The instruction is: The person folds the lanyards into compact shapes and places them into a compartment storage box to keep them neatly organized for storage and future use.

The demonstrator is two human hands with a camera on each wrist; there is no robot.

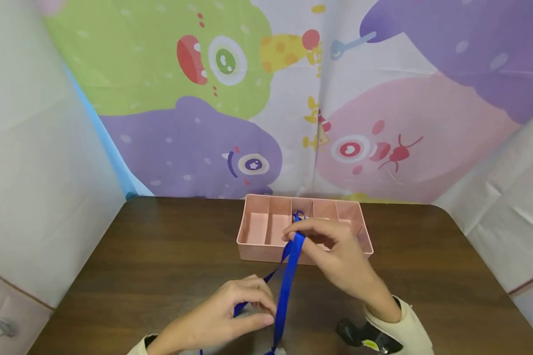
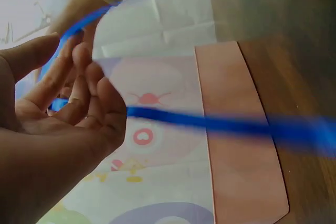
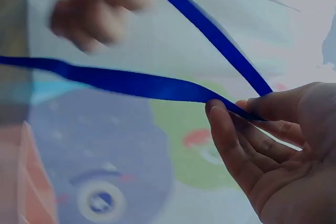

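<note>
A long blue ribbon strap (image 1: 285,291) hangs over my right hand (image 1: 337,254), whose thumb and fingertips pinch it above the front of a pink divided box (image 1: 266,252). In the right wrist view the strap (image 3: 147,85) leaves those fingertips as two separate runs. My left hand (image 1: 231,308) is lower, left of the hanging strap, with fingers loosely bent. One run passes behind its fingers, and I see no pinch on it there. In the left wrist view the strap (image 2: 184,117) shows beyond that hand (image 2: 79,98). The strap's lower end is cut off.
The pink box stands at the back of a dark wooden table (image 1: 160,256). A small blue loop (image 1: 299,215) shows in its middle compartment. Behind hangs a cartoon-printed cloth (image 1: 293,162). A black wrist device (image 1: 368,337) sits at the right sleeve.
</note>
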